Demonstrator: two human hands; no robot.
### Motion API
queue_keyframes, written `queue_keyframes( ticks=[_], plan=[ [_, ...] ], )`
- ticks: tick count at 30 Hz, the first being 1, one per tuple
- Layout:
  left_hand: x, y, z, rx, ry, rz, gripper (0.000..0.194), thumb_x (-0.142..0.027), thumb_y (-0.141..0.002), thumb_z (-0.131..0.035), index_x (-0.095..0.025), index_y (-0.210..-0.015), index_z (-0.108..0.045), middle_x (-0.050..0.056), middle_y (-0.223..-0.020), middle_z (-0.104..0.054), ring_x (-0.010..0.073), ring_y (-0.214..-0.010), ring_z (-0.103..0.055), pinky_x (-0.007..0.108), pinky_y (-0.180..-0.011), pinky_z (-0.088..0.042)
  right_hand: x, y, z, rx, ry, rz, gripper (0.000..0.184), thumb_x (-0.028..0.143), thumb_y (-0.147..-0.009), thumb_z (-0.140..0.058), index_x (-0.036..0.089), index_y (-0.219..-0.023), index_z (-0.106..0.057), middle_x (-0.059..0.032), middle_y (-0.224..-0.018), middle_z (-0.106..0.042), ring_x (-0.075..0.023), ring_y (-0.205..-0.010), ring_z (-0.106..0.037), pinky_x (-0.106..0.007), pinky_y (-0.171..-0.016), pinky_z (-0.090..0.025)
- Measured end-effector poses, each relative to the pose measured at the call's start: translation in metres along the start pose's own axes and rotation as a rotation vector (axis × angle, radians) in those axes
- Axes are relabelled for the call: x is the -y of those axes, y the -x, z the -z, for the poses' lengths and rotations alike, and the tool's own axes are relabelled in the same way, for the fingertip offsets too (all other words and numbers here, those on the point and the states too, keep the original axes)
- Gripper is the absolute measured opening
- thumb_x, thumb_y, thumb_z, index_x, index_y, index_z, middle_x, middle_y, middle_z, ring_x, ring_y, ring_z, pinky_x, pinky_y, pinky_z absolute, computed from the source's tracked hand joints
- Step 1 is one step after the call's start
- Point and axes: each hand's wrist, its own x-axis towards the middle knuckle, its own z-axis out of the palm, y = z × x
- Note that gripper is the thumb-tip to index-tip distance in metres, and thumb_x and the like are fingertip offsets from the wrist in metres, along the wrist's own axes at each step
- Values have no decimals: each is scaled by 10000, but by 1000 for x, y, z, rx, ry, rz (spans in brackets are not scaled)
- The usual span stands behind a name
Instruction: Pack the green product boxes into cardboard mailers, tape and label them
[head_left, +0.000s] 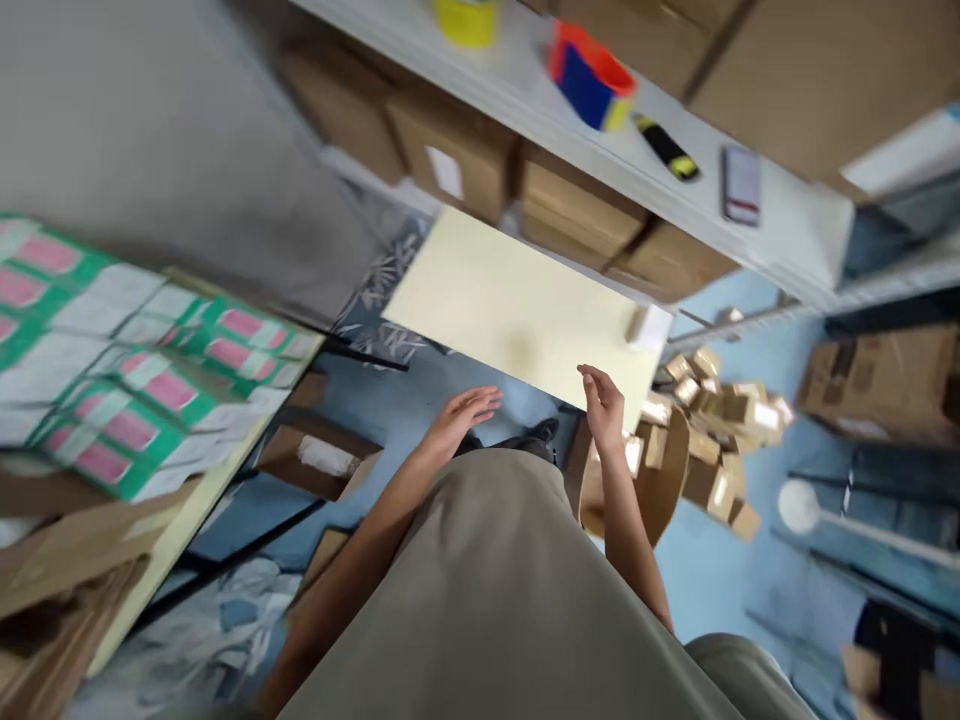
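In the head view, my left hand (466,415) hovers just off the near edge of a pale yellow tabletop (487,285). Its fingers are stretched out and it holds nothing. My right hand (602,402) is over the tabletop's near right part, fingers slightly curled and apart, with nothing visible in it. A small white box (649,328) sits at the tabletop's right end, beyond my right hand. The picture is blurred by motion.
A white shelf (517,85) behind holds tape rolls (589,78), a black-and-yellow cutter (666,147) and a phone (741,185). Green-and-pink packages (124,420) stack at left. Small cartons (724,440) heap on the floor at right, beside an open cardboard box (660,480).
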Motion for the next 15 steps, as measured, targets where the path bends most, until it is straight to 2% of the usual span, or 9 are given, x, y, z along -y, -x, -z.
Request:
queue_keyframes(
  ticks=[4,7,12,15],
  plan=[
    [-34,33,81,-177,130,-165,474,-646,-866,-872,-241,-1111,-854,142,-1345,-848,357,-1303,-792,534,-1193,-606,72,-5,-110,231,-57,137,462,646,-1081,-612,276,-1255,-829,-137,-1370,-842,-355,-1355,-771,-587,-1244,-579],
    [-45,61,141,-330,256,-265,454,-637,-880,-868,-225,-1069,-840,133,-1307,-855,340,-1286,-790,511,-1192,-601,116,2,-189,419,-71,215,434,629,-1073,-638,282,-1241,-837,-131,-1355,-847,-354,-1338,-778,-583,-1232,-592],
    [-36,102,221,-620,549,-361,453,-588,-798,-964,-211,-998,-811,137,-1241,-860,324,-1221,-797,496,-1172,-592,168,18,-298,781,-31,298,458,657,-1076,-645,277,-1249,-835,-124,-1335,-856,-328,-1267,-811,-515,-1156,-646],
    [-27,114,261,-774,758,-359,386,-444,-797,-986,-199,-1031,-801,141,-1268,-847,307,-1211,-801,494,-1187,-573,186,23,-358,977,-49,312,495,675,-1068,-663,247,-1257,-826,-124,-1329,-859,-307,-1235,-825,-484,-1134,-655]
  ],
)
